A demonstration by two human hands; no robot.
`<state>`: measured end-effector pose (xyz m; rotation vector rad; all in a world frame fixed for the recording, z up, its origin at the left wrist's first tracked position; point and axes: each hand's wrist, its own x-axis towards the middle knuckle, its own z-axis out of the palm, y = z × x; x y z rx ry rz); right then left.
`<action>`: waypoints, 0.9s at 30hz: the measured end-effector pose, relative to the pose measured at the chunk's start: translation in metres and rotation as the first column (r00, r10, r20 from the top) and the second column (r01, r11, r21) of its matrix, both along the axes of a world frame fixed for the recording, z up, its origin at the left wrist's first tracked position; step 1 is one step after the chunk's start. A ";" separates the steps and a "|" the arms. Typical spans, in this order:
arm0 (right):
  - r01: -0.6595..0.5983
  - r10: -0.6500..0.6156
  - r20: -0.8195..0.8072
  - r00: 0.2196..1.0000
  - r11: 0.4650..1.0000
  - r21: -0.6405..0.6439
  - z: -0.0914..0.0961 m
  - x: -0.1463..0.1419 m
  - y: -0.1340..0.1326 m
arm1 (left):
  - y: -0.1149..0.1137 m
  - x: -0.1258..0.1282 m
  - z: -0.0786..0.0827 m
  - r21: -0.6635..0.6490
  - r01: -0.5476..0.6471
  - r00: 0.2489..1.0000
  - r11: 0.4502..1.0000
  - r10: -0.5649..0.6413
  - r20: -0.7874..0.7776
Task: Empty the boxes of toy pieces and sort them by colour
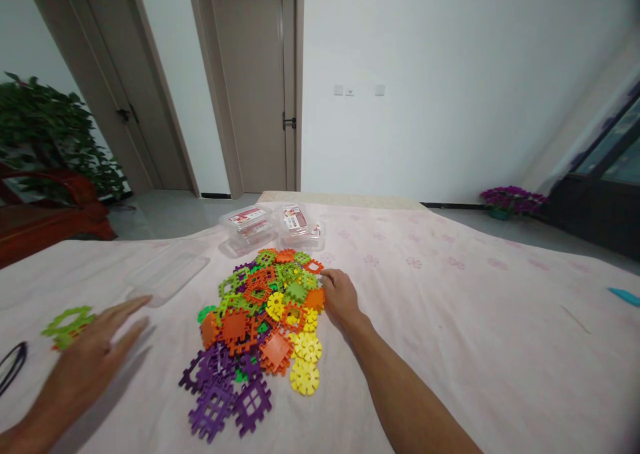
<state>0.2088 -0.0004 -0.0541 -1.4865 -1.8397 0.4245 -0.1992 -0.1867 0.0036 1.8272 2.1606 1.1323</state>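
Note:
A heap of plastic interlocking building pieces (273,307) lies on the pale cloth, in purple, green, orange and yellow. At its far right edge, my right hand (341,294) has its fingers curled, with the fingertips at the rim of an orange square building piece (314,266). My left hand (95,354) hovers on the left, fingers extended and thumb apart, holding nothing. Just beyond it are a few green building pieces (67,324), partly covered by the hand. Between that hand and the heap's far side lies a clear plastic tray (167,271).
Clear plastic boxes with labels (250,227) stand behind the heap, with another labelled box (300,226) beside them. The bed-like surface has a pink-patterned cloth (450,321). A black cord (17,361) lies at the left edge, a blue object (624,297) at far right.

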 end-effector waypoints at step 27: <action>-0.348 0.252 -0.773 0.582 0.937 0.043 0.031 -0.047 -0.038 | 0.079 0.192 -0.007 0.196 0.363 0.925 0.911 -0.377 0.041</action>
